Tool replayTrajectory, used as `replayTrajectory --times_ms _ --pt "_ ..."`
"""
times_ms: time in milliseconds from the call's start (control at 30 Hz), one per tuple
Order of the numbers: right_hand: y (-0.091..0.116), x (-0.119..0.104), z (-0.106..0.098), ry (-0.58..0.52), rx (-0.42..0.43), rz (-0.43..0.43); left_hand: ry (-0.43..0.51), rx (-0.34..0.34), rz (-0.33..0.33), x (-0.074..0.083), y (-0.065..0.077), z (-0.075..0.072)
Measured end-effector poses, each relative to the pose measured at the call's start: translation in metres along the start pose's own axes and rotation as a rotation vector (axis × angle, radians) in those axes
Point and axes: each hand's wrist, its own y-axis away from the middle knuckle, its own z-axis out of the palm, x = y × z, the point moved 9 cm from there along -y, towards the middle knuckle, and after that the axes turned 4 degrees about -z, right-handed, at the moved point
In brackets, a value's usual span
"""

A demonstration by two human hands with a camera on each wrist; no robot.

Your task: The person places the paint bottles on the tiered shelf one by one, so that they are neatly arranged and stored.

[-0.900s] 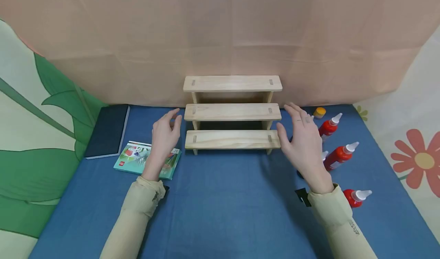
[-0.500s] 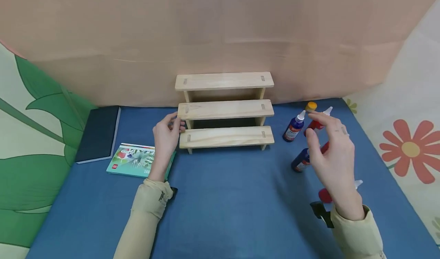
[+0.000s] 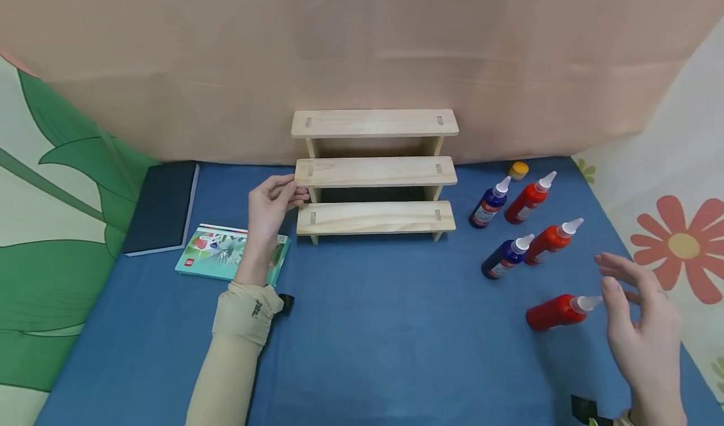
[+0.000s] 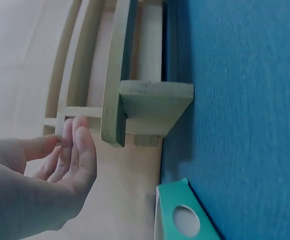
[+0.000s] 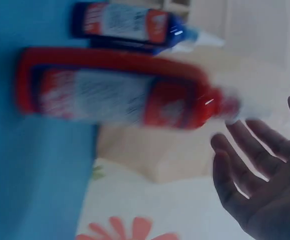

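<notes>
A three-tier wooden step shelf [image 3: 376,172] stands at the back of the blue table. My left hand [image 3: 266,211] is at its left side, thumb and fingertips pinching the end of the middle tier; the left wrist view shows this hand [image 4: 50,180] beside the shelf's end [image 4: 116,100]. On the right, my right hand [image 3: 647,325] holds nothing, its fingers loosely bent beside the white nozzle of the nearest red squeeze bottle [image 3: 557,313]. The right wrist view shows that bottle [image 5: 115,90] upright, blurred, with the fingers [image 5: 224,172] around nozzle height.
Two blue squeeze bottles [image 3: 505,257] and two more red ones [image 3: 551,244] stand right of the shelf, with a yellow-capped bottle [image 3: 518,170] behind them. To the left lie a teal illustrated book [image 3: 215,252] and a dark notebook [image 3: 161,206].
My right hand has left the shelf's right side and moved right and toward me, past the bottles. The left hand has moved in from beside the shelf to its middle tier.
</notes>
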Motion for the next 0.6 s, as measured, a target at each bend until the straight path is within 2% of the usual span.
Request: replayTrajectory --times_ms 133,233,400,500,600 --pt "0.017 0.036 0.012 0.015 -0.108 0.189 0.01 -0.016 0.017 0.005 -0.002 0.002" --pt "0.027 0.054 0.023 0.019 -0.245 0.246 0.035 -0.023 0.029 0.007 -0.001 0.005" --pt "0.032 0.069 0.042 0.041 -0.459 0.233 0.067 -0.009 0.024 0.002 0.002 0.003" --pt "0.034 0.072 0.05 0.044 -0.525 0.23 0.063 0.002 0.021 0.001 0.002 0.002" --pt "0.036 0.074 0.054 0.039 -0.545 0.23 0.048 0.008 0.015 0.0 0.002 0.002"
